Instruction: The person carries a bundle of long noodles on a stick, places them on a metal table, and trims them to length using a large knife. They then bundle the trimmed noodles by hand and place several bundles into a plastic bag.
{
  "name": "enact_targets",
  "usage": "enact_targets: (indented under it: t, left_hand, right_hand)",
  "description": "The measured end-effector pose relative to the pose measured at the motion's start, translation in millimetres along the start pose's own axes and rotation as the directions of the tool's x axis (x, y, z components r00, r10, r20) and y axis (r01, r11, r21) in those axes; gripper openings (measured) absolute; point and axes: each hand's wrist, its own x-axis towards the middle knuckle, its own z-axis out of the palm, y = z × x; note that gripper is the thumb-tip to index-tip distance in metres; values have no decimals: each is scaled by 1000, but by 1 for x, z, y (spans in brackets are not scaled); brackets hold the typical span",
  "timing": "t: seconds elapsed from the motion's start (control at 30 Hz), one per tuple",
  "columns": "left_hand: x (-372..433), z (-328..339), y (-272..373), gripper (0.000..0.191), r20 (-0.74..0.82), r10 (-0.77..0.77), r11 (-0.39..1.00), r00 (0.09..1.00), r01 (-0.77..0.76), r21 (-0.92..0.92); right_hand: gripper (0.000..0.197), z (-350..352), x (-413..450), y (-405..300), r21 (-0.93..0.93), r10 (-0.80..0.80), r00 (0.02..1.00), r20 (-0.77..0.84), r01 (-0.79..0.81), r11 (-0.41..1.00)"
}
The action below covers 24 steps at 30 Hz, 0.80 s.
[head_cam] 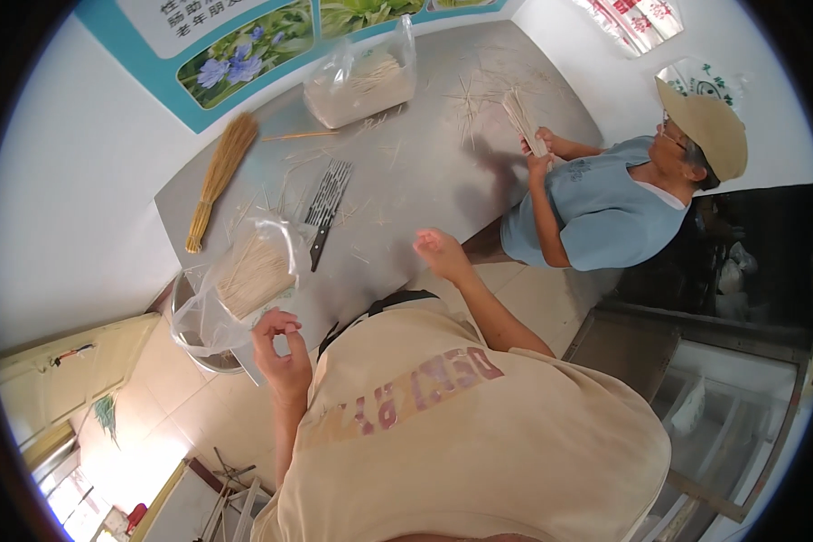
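Note:
My left hand is by the table's near left edge, fingers loosely curled and nothing visible in them. Just beyond it lies a clear plastic bag with a bundle of dried noodles inside; I cannot tell whether hand and bag touch. My right hand hovers near the front edge of the metal table, fingers half bent, holding nothing. Between the hands and farther in, a cleaver with a patterned blade and black handle lies flat, noodle scraps around it.
A second plastic bag of noodles stands at the back. A straw whisk broom and a thin stick lie on the left. Across the right corner, a person holds a noodle bundle. A metal basin sits below the left edge.

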Motion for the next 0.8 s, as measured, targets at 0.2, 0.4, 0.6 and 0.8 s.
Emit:
enact_targets:
  t: [0.2, 0.4, 0.6, 0.8]
  left_hand:
    - [17, 71, 10, 38, 331, -334, 931, 883, 253, 264]
    - [21, 114, 0, 39, 395, -367, 893, 842, 201, 402]
    - [24, 136, -9, 38, 393, -410, 884, 823, 253, 393]
    - [36, 140, -15, 37, 348, -417, 882, 839, 281, 379]
  right_hand:
    - [28, -65, 66, 6, 148, -122, 991, -53, 129, 981]
    - [20, -126, 102, -16, 255, -257, 933, -252, 320, 912]
    - [20, -212, 149, -3, 98, -267, 731, -628, 414, 905]
    - [42, -285, 192, 61, 13, -148, 598, -788, 257, 966]
